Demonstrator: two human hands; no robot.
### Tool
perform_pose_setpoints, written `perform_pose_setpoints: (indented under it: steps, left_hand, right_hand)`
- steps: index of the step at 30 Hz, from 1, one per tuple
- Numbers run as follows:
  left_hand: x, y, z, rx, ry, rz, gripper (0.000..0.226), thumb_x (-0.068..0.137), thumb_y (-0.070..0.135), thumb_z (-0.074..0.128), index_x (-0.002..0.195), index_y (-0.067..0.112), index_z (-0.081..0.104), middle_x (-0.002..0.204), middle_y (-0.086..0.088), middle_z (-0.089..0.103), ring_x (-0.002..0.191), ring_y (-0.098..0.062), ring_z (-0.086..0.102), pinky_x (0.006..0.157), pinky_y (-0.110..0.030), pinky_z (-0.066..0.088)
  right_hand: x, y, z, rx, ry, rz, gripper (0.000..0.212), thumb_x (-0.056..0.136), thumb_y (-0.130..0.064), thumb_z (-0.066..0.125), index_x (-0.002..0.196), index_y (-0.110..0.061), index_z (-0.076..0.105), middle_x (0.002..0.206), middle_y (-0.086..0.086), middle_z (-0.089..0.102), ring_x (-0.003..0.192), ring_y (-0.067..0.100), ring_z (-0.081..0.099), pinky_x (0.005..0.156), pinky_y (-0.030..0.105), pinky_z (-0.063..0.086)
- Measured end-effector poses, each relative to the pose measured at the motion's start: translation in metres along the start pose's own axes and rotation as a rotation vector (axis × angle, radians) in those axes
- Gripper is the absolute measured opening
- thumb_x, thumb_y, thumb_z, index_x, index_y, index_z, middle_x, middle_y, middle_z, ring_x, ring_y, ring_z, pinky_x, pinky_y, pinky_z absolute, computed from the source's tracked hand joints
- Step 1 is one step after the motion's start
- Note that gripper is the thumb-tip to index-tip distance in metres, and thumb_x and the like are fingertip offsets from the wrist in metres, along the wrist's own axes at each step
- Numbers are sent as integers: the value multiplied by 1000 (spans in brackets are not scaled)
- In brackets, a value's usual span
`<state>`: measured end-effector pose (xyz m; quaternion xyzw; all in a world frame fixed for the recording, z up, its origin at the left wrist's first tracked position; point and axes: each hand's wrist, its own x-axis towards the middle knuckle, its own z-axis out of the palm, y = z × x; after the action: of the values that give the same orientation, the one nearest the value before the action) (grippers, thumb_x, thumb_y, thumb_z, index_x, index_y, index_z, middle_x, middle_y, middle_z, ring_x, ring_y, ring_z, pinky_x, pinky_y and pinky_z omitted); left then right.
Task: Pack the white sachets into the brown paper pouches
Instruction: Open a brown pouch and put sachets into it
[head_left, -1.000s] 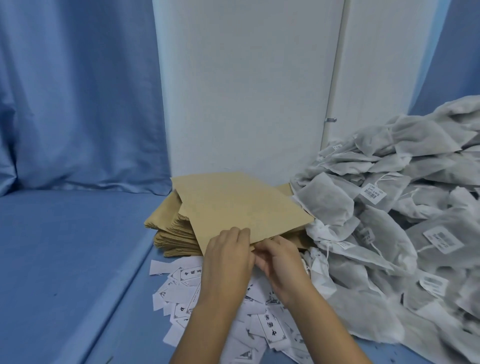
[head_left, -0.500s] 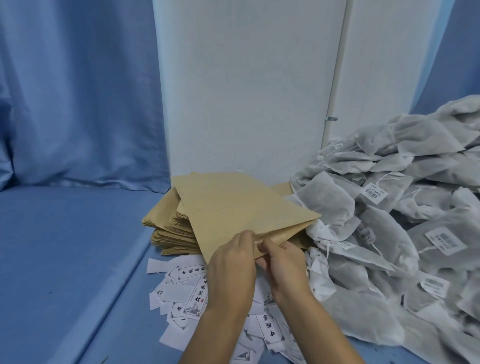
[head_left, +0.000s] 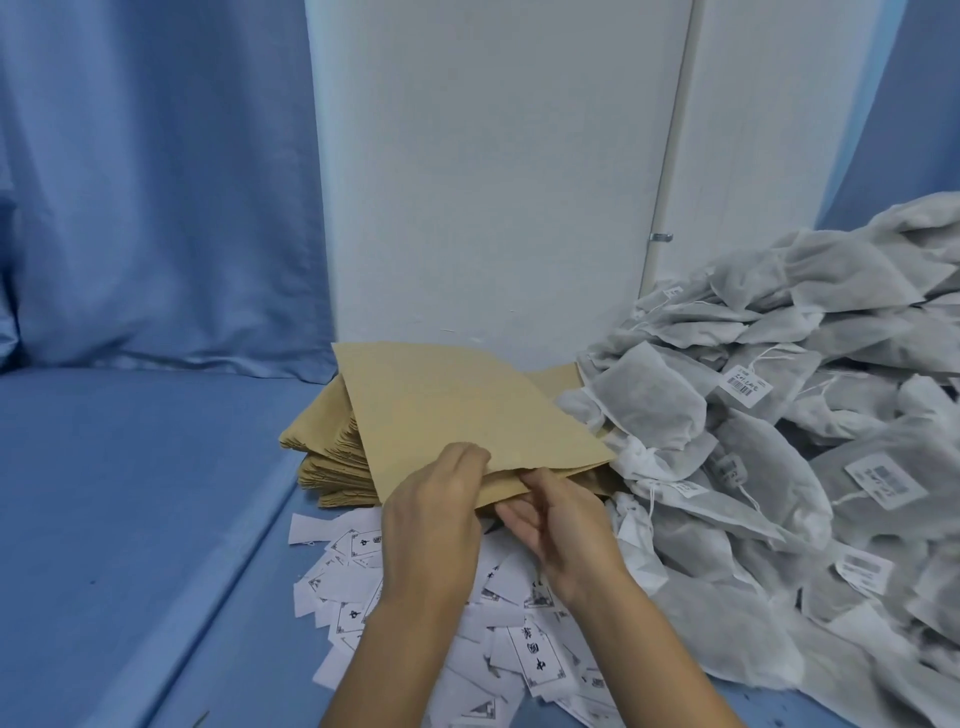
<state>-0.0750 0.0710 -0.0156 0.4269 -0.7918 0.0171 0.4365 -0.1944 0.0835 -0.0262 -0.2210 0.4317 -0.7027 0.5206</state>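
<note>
Left hand (head_left: 434, 499): fingers curled over the top pouch (head_left: 467, 410) edge, steadying it.
Right hand (head_left: 558, 519): thumb and fingers pinch the lip, probably parting the mouth.
Sachets (head_left: 779, 441): heaped alongside for reach.

hands: two, the left hand (head_left: 436, 514) and the right hand (head_left: 561, 525), lower centre of the frame.
lifted pouch (head_left: 467, 415): one, at centre, gripped at its near edge by both hands.
pouch stack (head_left: 332, 462): one pile under it; the layers are too many and too close to count.
white sachets (head_left: 779, 415): one heap filling the right side, dozens, not countable.
barcode tags (head_left: 746, 384): at least five show on the heap.
printed slips (head_left: 524, 644): one scatter at bottom centre, dozens.
white panels (head_left: 483, 182): two, upper centre and upper right.
metal clip (head_left: 661, 237): one, between the panels.
</note>
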Motion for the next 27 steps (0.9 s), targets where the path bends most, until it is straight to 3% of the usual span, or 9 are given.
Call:
perform_pose_setpoints:
  steps: [3,7,10,14,19,22,23,25,27]
  left_hand:
    - [0,5,1,-70,39,51,46,53,-19,67,91,7,70,96,-4,71,65,-25,68,47,-31,53]
    - [2,10,1,-44,45,129,29,58,-9,63,82,6,69,107,-8,71,78,-26,70,52,-31,56]
    - [4,-1,1,6,84,69,45,47,-25,70,83,3,70,107,-14,70,95,-30,68,78,-41,53]
    - [5,-19,-5,-20,134,-171,51,65,-28,53,106,-2,67,120,-17,63,111,-32,60,107,-55,34]
    - [2,-5,-2,-75,158,-172,61,75,-28,45,129,-1,54,136,-18,52,132,-33,43,108,-54,33]
    - [-1,12,2,-265,182,-172,78,87,-16,36,147,31,22,149,8,33,143,-13,22,114,-35,27]
    - [-1,17,2,-337,175,-185,77,92,-8,37,145,43,13,146,18,30,141,-6,22,110,-25,27]
    - [1,22,3,-521,121,-298,66,97,9,39,144,49,15,139,20,41,128,0,40,93,-10,32]
    - [3,27,2,-635,130,-419,40,99,24,41,137,36,43,113,13,63,100,0,59,74,-8,42]
  right_hand:
    - [-2,3,2,-49,-105,-6,16,88,0,60,103,1,65,94,15,72,81,21,69,69,31,59]
    - [-3,6,4,-47,-87,-27,16,90,-1,54,96,-5,68,86,13,72,75,23,67,63,30,58]
    - [0,-4,-4,-24,-15,4,16,95,-13,51,98,-4,64,75,13,73,66,22,72,55,27,57]
    - [5,-14,-15,67,72,-38,16,97,-19,49,98,-10,63,77,10,74,69,22,73,52,28,56]
    - [3,-7,-6,-33,3,-163,15,95,-16,53,105,-10,63,93,7,75,90,22,71,64,29,58]
    - [-6,-2,10,-375,-158,-345,18,90,-8,60,99,7,59,94,30,63,96,45,61,75,44,53]
    - [-8,-2,14,-446,-236,-402,10,91,-6,57,95,1,63,90,27,64,88,41,63,72,35,50]
    - [-14,-5,18,-612,-336,-541,32,93,-2,50,100,-26,69,91,-7,71,87,6,66,76,14,47]
    - [-19,-7,21,-754,-386,-668,58,93,7,41,132,-33,54,129,-20,58,119,-8,51,99,11,38]
